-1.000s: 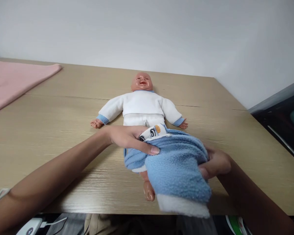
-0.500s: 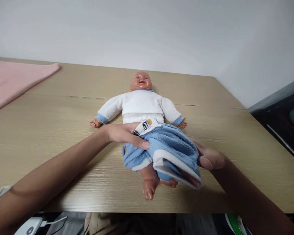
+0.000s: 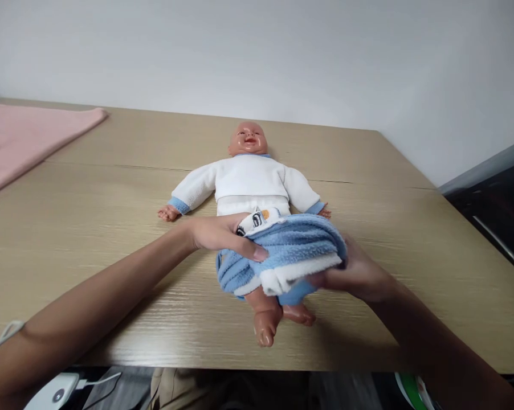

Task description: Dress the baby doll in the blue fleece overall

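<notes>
Below the near table edge, a white device point(image 3: 58, 393) with a cable is cut off by the frame. On the table point(image 3: 90, 216) a baby doll point(image 3: 248, 179) lies on its back, bare feet nearest. Bunched blue fleece trousers point(image 3: 291, 247) hide its thighs and hips. The left hand point(image 3: 220, 233) has its fingers clamped on the waistband at the left. The right hand point(image 3: 357, 273) grips the gathered white-lined cuffs at the right, fingertips hidden under the fleece. A pink cloth point(image 3: 26, 136) lies far left, partly cut off.

No readable text — white patch point(image 3: 257, 221) on blue fleece trousers point(image 3: 291, 250) carries black marks, orange dot — illegible.
</notes>
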Motion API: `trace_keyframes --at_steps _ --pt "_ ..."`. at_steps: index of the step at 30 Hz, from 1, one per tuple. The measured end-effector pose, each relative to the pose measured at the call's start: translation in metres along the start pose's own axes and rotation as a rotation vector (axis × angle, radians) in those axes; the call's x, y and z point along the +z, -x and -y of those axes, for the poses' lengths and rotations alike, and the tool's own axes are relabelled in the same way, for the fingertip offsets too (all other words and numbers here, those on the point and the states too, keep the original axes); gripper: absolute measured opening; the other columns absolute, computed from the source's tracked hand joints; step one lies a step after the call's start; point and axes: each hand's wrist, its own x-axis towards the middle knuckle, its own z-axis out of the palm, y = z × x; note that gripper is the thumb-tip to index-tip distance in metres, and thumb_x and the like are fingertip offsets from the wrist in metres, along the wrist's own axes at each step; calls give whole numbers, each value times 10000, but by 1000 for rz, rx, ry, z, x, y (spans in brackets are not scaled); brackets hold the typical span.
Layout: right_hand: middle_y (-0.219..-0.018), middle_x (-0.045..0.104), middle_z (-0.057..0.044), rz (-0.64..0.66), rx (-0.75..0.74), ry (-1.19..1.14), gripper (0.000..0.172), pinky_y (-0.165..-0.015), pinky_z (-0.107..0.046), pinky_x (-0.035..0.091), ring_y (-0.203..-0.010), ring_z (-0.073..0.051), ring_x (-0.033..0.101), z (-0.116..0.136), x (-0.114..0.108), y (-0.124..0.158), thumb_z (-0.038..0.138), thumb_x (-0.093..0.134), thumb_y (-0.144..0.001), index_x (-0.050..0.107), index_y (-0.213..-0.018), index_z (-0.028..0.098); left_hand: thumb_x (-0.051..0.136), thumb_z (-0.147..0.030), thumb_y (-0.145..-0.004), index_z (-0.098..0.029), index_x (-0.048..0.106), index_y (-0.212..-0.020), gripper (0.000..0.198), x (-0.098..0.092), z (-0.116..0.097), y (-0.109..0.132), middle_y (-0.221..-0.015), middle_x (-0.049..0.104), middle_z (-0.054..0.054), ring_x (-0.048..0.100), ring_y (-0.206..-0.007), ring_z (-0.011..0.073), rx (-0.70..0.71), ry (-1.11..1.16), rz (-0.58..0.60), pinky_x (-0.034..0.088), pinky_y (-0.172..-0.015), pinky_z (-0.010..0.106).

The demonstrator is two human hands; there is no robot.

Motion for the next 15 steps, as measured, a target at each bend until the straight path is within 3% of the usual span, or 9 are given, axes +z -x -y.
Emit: trace_keyframes --at_steps 3,6,10,13,15 --pt "-1107 830 -52 -277 -27 -15 347 -953 -362 621 -1051 -274 767 0 9 -3 443 876 -890 809 -1144 216 903 -483 -785 -191 784 -1129 467 -1 7 1 -951 817 46 766 -947 272 -18 17 -104 664 -923 395" --pt "-1013 814 -27 -407 -6 43 231 -882 -333 611 -958 -247 751 2 18 0 403 826 -920 800 -1055 218 855 -446 -783 -184 778 -1153 461 -2 14 1 -993 822 49 768 -954 268 -88 119 -194 652 -912 377" --pt "-1063 822 -31 -509 18 175 272 -869 -337 611 -967 -251 753 8 29 13 376 799 -925 788 -1149 222 753 -534 -906 -180 789 -1214 470 2 9 1 -1125 853 93 785 -1111 308 -97 217 -83 632 -1048 428" --pt "-1060 821 -47 -595 -28 346 267 -890 -371 607 -984 -271 752 13 35 22 389 742 -942 770 -1146 219 812 -574 -947 -215 767 -1329 526 14 -12 -1 -1314 835 81 743 -1284 303 -4 44 -13 566 -1178 429" --pt "-1022 803 -54 -659 -92 539 179 -915 -395 595 -984 -282 741 16 38 28 354 707 -928 747 -1043 223 876 -552 -930 -242 769 -1333 520 25 -25 -4 -1340 829 53 745 -1276 286 7 -98 -37 569 -1156 401"
